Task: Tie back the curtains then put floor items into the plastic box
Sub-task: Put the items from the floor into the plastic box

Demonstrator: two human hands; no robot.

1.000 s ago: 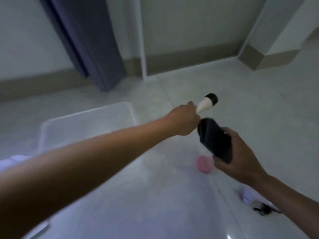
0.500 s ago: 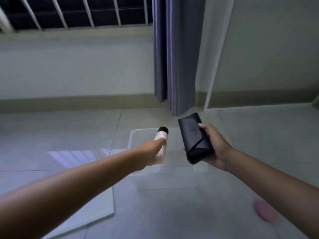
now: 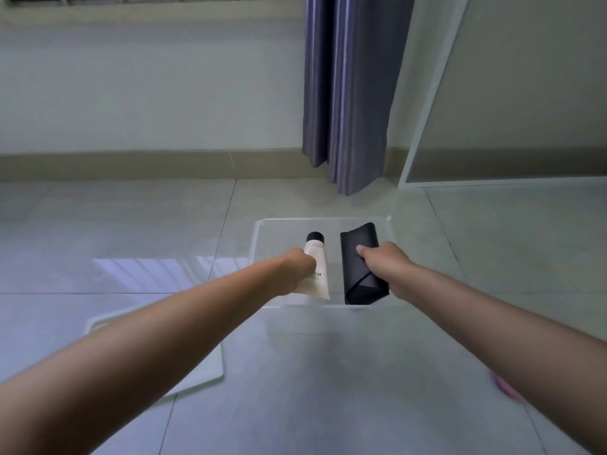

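Note:
A clear plastic box (image 3: 262, 231) stands on the tiled floor ahead of me. My left hand (image 3: 297, 269) grips a white tube with a black cap (image 3: 317, 257) over the box opening. Beside it, my right hand (image 3: 386, 266) holds a folded black case (image 3: 356, 257), also over the box. A purple curtain (image 3: 345, 93) hangs gathered against the wall behind the box. Whether a tie holds it is out of view.
The box's white lid (image 3: 203, 362) lies flat on the floor to the left, partly under my left arm. A pink round item (image 3: 507, 389) lies on the floor at the right, behind my right arm. A white-framed panel (image 3: 423, 126) stands right of the curtain.
My view has swung from the floor items round to the box. Both hands have carried the tube and the case forward and now hold them over the box opening.

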